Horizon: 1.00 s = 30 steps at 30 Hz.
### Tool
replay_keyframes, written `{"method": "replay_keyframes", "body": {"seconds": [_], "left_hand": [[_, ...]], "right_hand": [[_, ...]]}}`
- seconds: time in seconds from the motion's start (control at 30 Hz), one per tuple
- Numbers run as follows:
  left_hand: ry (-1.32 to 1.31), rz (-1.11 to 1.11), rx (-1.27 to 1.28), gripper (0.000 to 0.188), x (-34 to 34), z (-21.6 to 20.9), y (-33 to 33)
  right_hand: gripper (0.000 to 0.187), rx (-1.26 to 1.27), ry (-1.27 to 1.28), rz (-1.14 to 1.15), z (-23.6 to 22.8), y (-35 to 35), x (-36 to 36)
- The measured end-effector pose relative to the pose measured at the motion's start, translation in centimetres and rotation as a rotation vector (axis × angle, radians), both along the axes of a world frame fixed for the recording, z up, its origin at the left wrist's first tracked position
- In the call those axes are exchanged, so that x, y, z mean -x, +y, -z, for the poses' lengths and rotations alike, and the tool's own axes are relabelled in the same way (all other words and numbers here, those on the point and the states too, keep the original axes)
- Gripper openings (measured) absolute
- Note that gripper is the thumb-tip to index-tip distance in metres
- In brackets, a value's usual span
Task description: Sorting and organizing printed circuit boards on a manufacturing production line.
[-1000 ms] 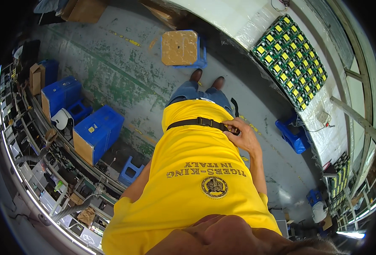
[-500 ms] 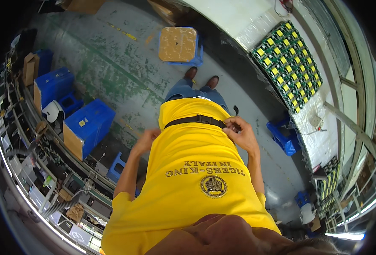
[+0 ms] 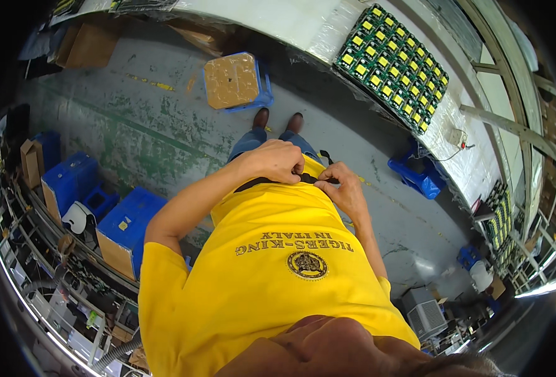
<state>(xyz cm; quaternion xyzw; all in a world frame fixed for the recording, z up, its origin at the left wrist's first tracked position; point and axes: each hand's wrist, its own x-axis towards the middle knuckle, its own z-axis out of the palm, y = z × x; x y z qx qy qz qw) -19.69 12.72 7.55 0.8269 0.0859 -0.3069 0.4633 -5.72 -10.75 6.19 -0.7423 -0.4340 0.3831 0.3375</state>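
A black strap belt runs around my waist over a yellow T-shirt. My left hand is closed on the belt at the front, its fingers curled downward over the strap. Just to its right, my right hand pinches the belt between thumb and fingers. The dark buckle shows only partly in the gap between the two hands. A loose strap end sticks out above my right hand.
Ahead stands a blue stool with a brown top. At the right, a white workbench carries a panel of green circuit boards with yellow parts. Blue-topped boxes stand on the left, and a blue stool is under the bench.
My left hand has come from my side across to the belt's front and closed on it. My right hand stays at the belt, now beside the left. The view has turned slightly.
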Motion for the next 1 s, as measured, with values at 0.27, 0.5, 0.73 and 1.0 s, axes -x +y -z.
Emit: {"method": "replay_keyframes", "body": {"seconds": [0.27,0.5,0.73,1.0], "left_hand": [[0.109,0.159,0.079,0.03,-2.1,-0.1,0.6],[0.156,0.177,0.271,0.027,-3.0,2.8,1.0],[0.161,0.183,0.292,0.028,-3.5,3.9,1.2],[0.333,0.265,0.25,0.029,-4.4,2.4,0.6]], "right_hand": [[0.009,0.082,-0.185,-0.008,-1.8,-2.7,1.7],[0.011,0.085,-0.235,0.069,-0.2,-3.0,3.7],[0.01,-0.009,-0.377,0.147,0.0,-3.1,4.3],[0.008,-0.007,-0.415,0.069,-0.4,-2.4,3.4]]}}
